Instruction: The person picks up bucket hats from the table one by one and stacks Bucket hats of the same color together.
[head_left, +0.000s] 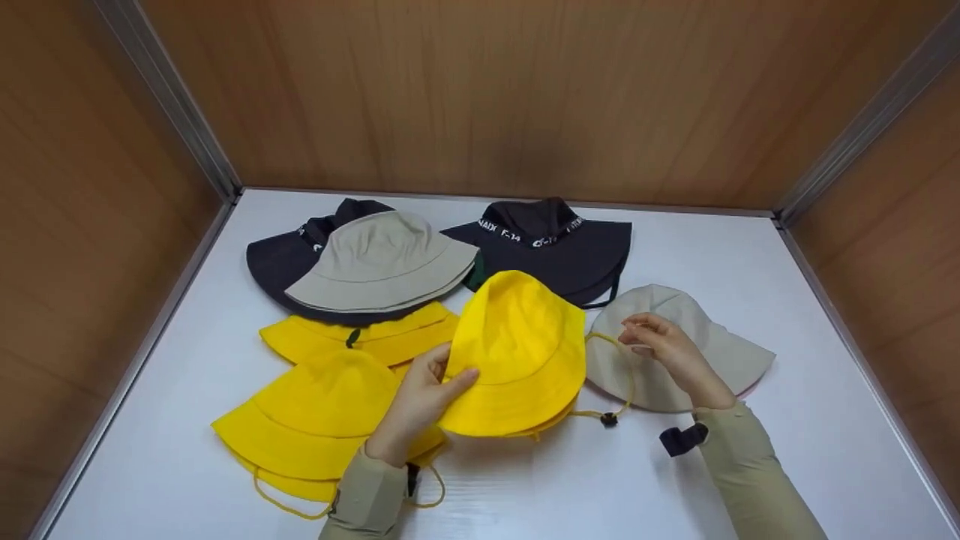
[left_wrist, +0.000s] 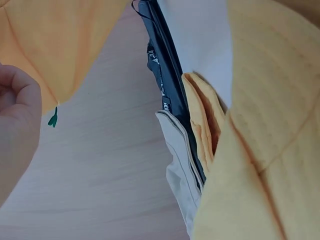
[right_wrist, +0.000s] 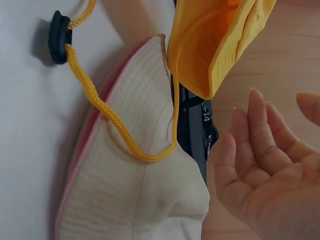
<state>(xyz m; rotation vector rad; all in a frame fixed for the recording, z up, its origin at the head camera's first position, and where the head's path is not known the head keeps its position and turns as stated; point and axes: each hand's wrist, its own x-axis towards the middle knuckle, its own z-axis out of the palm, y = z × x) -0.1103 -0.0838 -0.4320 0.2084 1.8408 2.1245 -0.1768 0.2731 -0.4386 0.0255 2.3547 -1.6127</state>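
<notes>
My left hand (head_left: 425,397) grips a yellow bucket hat (head_left: 517,360) by its left side, thumb on the front and fingers behind. The hat is raised in front of me, crown up. From its right side a yellow cord (right_wrist: 132,142) with a black cord stopper (head_left: 609,420) hangs in a loop. To the right, my right hand (head_left: 667,352) is held above a beige hat (head_left: 720,356) with pink at its brim edge. In the right wrist view the right hand's fingers are relaxed, palm showing, apart from the cord, with nothing held.
Two more yellow hats (head_left: 300,420) overlap at the left. Behind them, a beige hat (head_left: 382,262) lies over a dark hat (head_left: 274,262). Another dark hat (head_left: 577,262) with white lettering sits at the back. Wooden panels (head_left: 525,97) enclose the white table (head_left: 810,450).
</notes>
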